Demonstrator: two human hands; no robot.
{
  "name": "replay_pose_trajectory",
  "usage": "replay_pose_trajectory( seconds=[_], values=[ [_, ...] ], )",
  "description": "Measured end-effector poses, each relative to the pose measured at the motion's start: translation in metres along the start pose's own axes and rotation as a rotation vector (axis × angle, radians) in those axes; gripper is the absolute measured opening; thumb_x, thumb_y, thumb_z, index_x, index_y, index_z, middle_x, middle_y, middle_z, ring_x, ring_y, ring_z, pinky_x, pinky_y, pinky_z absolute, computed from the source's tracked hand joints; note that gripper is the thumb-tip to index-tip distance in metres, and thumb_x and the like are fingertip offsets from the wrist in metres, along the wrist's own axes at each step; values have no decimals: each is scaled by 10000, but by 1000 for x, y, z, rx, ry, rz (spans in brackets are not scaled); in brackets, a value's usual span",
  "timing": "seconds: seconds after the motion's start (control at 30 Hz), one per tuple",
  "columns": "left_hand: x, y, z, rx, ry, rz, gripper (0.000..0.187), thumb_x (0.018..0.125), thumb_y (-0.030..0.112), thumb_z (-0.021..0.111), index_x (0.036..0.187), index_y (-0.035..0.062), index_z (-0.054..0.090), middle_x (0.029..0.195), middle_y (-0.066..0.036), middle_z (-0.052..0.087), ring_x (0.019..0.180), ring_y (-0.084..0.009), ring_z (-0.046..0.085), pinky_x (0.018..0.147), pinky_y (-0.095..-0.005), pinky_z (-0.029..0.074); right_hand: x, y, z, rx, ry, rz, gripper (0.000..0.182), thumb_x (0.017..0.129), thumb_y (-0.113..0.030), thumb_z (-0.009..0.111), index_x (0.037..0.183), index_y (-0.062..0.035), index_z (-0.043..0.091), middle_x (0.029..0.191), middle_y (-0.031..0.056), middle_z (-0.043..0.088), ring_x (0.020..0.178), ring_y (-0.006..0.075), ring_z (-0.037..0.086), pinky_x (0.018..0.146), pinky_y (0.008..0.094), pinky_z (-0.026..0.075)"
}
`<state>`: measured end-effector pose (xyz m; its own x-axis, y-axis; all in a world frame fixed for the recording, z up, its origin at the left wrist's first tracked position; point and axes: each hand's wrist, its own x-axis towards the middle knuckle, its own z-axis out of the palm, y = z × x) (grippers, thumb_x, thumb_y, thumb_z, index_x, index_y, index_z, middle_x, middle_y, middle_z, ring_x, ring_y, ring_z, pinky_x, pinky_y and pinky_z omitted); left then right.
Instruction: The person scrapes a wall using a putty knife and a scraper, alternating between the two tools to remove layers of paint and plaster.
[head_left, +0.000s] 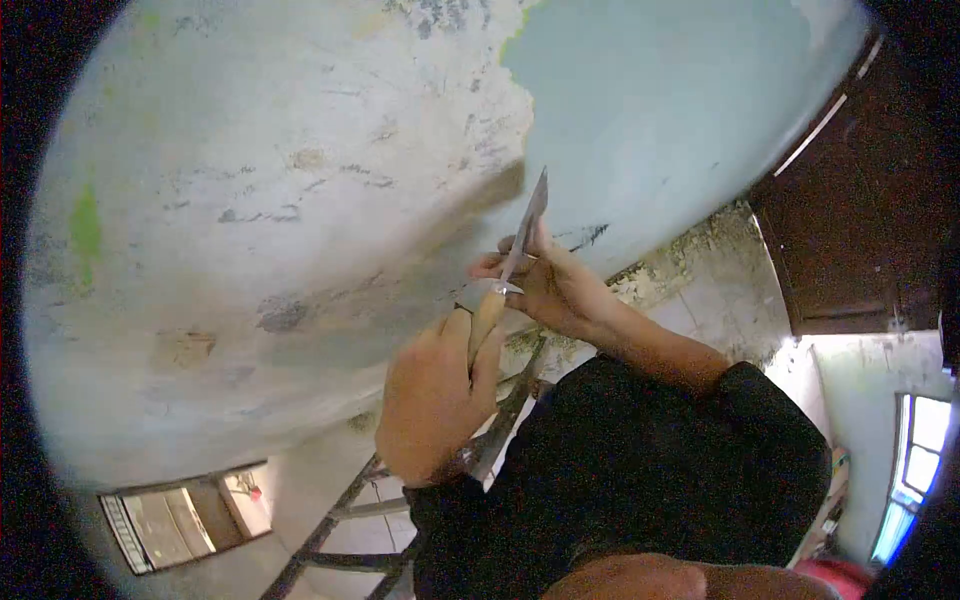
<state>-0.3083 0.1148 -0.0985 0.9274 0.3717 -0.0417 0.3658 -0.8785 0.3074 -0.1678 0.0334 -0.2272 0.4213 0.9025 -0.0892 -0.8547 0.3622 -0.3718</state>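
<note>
My left hand is closed around the wooden handle of a tool with a narrow, pointed metal blade. The blade points up and slightly right, in front of the wall. Just behind it is my right hand, its fingers apart and curving beside the blade; whether they touch it is unclear. A small dark piece sticks out at the fingers of my left hand, too small to name. The wall has worn, patchy whitish plaster with a smooth blue-green area at the upper right.
Below my left hand stands a dark ladder. A window-like opening shows at the lower left. On the right are a dark brown panelled surface and a bright window. Something red lies at the lower right.
</note>
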Motion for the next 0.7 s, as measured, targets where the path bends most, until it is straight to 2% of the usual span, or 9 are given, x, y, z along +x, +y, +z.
replay_pose_trajectory(
  seconds=[0.13,0.2,0.23,0.3,0.33,0.4,0.43,0.5,0.7],
  values=[
    [-3,-32,21,23,11,117,322,959,301,582,849,-1,551,759,-260,590,712,-453,600,638,-530,453,11,22,9,153,28,-97,438,1012,-531,426,1061,-118,563,1027,118,678,984,266,633,890,434,486],
    [-7,-38,28,-2,16,122,350,964,319,589,824,-1,557,732,-252,581,694,-444,587,626,-519,435,19,35,5,238,29,-114,388,1022,-482,455,991,-106,547,885,84,654,813,228,632,792,385,521],
    [-9,-38,31,-40,82,109,376,962,330,597,789,-2,561,707,-247,583,675,-442,590,616,-511,440,21,39,12,254,34,-142,388,1022,-482,455,991,-106,547,885,84,654,813,228,632,792,385,521],
    [-14,-36,39,-70,128,112,404,961,341,605,754,-3,565,681,-243,586,655,-439,593,606,-504,445,22,44,28,317,194,-183,348,1031,-437,476,902,-115,496,725,30,564,619,151,550,635,308,496],
    [-14,-34,43,-104,194,103,414,960,344,609,735,-2,572,669,-244,589,637,-439,595,598,-501,448,26,47,28,333,199,-205,348,1031,-437,476,902,-115,496,725,30,564,619,151,550,635,308,496],
    [-17,-33,51,-134,245,112,426,959,346,613,717,-2,578,657,-245,593,619,-438,597,591,-497,451,32,52,24,489,103,-227,363,1034,-428,480,838,-127,427,628,-4,449,486,95,371,497,261,398],
    [-17,-33,56,-121,254,104,429,957,344,616,705,0,581,657,-249,597,619,-436,603,586,-499,452,32,52,24,498,106,-249,363,1034,-428,480,838,-127,427,628,-4,449,486,95,371,497,261,398],
    [-16,-32,62,-116,259,110,432,956,342,618,693,2,583,657,-253,602,620,-435,609,582,-500,452,32,48,26,605,57,-170,443,1035,-437,475,726,-137,368,560,-36,322,442,71,228,404,225,264],
    [-14,-30,68,-148,339,83,391,958,296,601,733,-24,621,685,-256,617,624,-439,610,587,-502,456,30,42,37,559,219,-135,558,1032,-469,449,581,-188,279,522,-65,212,427,71,186,360,226,186]
  ],
)
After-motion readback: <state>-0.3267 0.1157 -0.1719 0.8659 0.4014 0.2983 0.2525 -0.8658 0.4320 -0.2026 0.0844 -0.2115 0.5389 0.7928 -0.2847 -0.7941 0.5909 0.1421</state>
